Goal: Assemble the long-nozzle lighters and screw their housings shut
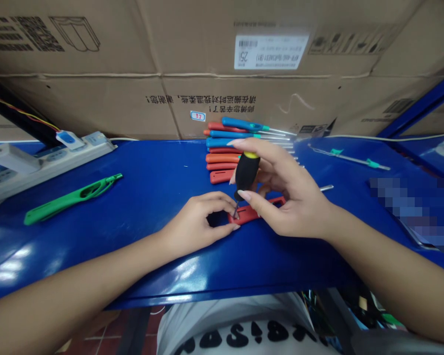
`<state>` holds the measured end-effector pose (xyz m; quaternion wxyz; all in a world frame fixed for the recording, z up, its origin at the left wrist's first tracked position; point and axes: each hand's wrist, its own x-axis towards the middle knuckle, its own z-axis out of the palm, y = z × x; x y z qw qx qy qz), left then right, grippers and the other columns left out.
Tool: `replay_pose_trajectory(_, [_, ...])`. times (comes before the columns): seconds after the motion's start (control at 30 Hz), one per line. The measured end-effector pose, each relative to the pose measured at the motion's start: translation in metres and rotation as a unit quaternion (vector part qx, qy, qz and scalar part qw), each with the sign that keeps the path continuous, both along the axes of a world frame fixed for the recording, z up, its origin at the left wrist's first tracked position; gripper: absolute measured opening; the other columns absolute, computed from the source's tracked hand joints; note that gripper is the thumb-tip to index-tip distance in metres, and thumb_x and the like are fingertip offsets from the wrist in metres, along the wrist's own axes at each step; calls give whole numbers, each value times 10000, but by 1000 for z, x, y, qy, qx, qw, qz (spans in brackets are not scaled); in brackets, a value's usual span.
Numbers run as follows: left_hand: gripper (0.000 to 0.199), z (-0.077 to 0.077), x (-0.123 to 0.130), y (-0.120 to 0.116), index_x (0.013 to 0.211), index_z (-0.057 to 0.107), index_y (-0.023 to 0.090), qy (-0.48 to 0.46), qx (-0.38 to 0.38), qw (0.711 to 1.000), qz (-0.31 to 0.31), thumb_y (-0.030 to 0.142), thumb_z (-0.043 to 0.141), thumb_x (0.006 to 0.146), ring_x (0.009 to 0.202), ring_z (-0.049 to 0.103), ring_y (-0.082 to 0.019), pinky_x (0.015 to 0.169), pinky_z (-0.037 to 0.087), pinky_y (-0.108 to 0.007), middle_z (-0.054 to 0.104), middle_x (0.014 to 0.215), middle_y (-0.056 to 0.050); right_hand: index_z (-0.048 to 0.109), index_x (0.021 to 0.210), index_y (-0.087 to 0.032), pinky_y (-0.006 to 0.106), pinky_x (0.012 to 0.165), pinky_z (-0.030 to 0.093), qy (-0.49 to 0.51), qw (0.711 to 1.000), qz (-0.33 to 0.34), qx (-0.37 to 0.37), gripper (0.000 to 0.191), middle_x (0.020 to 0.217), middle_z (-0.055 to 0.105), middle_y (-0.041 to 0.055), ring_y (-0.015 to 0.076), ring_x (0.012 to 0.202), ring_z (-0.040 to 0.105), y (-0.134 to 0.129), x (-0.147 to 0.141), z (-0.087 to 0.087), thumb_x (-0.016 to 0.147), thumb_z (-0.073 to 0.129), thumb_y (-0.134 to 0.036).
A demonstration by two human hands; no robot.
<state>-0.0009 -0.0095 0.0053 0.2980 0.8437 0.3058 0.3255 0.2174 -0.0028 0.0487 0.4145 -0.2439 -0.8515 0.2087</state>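
A red lighter-like piece (pixel 248 215) lies on the blue table (pixel 144 172), its far end partly behind my right hand. My left hand (pixel 203 219) pinches its left end between thumb and fingers. In my right hand (pixel 290 197) is a black screwdriver (pixel 247 173) with a yellow top, held upright and slightly tilted. Its tip meets the red piece beside my left fingertips. Just beyond my hands lies a row of several red, blue and orange long-necked pieces (pixel 222 159) with metal rods.
A green lighter-like piece (pixel 72 199) rests at the left, near a white power strip (pixel 55 160). Large cardboard boxes (pixel 107 103) stand along the back. A metal rod with green parts (pixel 355 159) and a pixelated flat object (pixel 416 212) lie at the right.
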Motion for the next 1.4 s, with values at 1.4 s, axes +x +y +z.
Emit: replay_pose_trajectory(1.4, [159,-4,-1,-1,1026,739,163,2,22,1000,-6,162,755,868,972,712,-158,920,562,-271,727,1055,-48,463,1484,-224,344,928,618,-37,986,-60,153,443,1439,619,72,204,1145,697,-2,1,12,1042,478,-256])
